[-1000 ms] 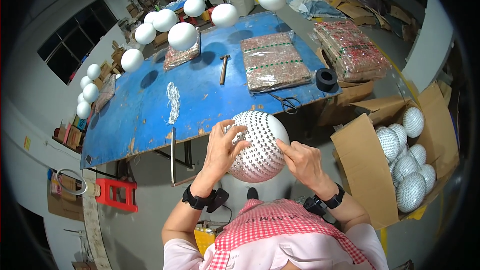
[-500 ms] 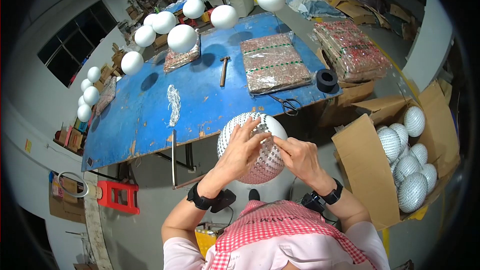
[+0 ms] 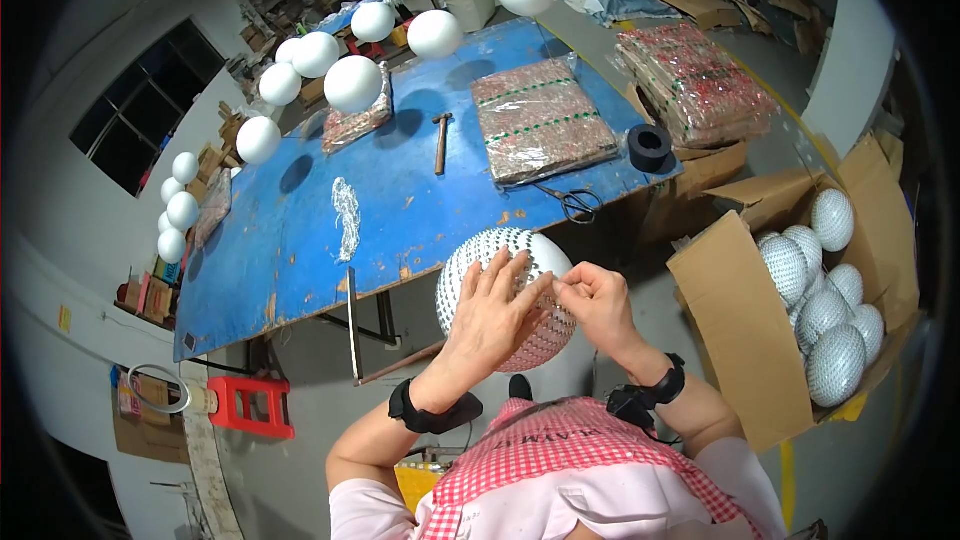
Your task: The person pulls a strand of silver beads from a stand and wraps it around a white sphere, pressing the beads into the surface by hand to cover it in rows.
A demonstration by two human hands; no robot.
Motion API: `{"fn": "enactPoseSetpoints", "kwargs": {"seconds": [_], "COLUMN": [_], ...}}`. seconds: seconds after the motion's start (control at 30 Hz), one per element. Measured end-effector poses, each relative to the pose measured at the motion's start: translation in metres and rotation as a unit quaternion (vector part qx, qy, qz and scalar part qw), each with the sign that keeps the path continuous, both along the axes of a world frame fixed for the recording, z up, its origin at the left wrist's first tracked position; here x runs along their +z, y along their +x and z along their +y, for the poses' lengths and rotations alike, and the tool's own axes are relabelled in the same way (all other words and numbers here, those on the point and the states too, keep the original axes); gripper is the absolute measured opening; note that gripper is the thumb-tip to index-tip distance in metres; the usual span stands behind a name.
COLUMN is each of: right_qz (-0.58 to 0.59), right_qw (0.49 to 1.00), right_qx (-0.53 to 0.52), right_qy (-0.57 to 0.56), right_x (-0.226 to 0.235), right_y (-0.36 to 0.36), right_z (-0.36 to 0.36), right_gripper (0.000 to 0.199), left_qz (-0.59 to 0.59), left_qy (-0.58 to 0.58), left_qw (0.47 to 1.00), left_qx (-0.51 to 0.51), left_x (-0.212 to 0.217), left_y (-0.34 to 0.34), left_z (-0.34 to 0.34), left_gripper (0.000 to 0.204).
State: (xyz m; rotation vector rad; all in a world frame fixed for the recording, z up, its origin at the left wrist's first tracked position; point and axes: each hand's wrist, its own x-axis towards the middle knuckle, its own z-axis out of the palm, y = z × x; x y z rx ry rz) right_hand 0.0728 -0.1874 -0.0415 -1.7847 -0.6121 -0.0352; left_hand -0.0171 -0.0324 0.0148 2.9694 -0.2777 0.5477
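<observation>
A white ball (image 3: pixel 548 254), largely wrapped in rows of small silvery studs, is in front of me at the table's near edge; a smooth white patch shows at its upper right. My left hand (image 3: pixel 487 312) lies over the studded side, its fingers stretched out and the fingertips pointing up. Close beside it, my right hand (image 3: pixel 600 308) pinches thumb and forefinger together at the ball's right side. What sits in that pinch is too small to make out.
On the blue table (image 3: pixel 300 230) are a hammer (image 3: pixel 441 145), scissors (image 3: pixel 575 202), a black tape roll (image 3: pixel 649 148), a white string bundle (image 3: pixel 346 218) and plastic-wrapped packs (image 3: pixel 545 120). White balls (image 3: pixel 353 85) stand above it. A carton (image 3: pixel 735 330) of studded balls is at right.
My left hand has settled flatter over the ball, its fingers closer together. The right hand still pinches at the ball's right side, slightly shifted. The whole view has turned a little.
</observation>
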Motion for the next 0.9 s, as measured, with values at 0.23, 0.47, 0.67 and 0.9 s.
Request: {"fn": "enactPoseSetpoints", "kwargs": {"seconds": [0.23, 0.47, 0.67, 0.9], "right_qz": [0.398, 0.374, -0.102, -0.218], "right_qw": [0.886, 0.886, 0.995, 0.976], "right_qx": [0.185, 0.19, 0.008, -0.016], "right_qy": [0.15, 0.197, -0.001, -0.022], "right_x": [0.005, -0.006, -0.001, 0.004], "right_y": [0.007, 0.002, -0.014, -0.018], "right_z": [-0.022, -0.026, -0.023, -0.03], "right_gripper": [0.02, 0.02, 0.011, 0.007], "left_qz": [0.014, 0.005, 0.0, -0.017], "left_qy": [-0.006, 0.028, 0.032, 0.062], "left_qw": [1.0, 0.999, 0.999, 0.998], "left_qx": [0.013, 0.018, 0.004, 0.013], "left_x": [0.006, 0.005, 0.005, 0.004], "left_y": [-0.011, -0.011, -0.015, -0.02], "left_z": [-0.008, -0.008, -0.016, -0.024], "left_gripper": [0.052, 0.05, 0.044, 0.047]}}
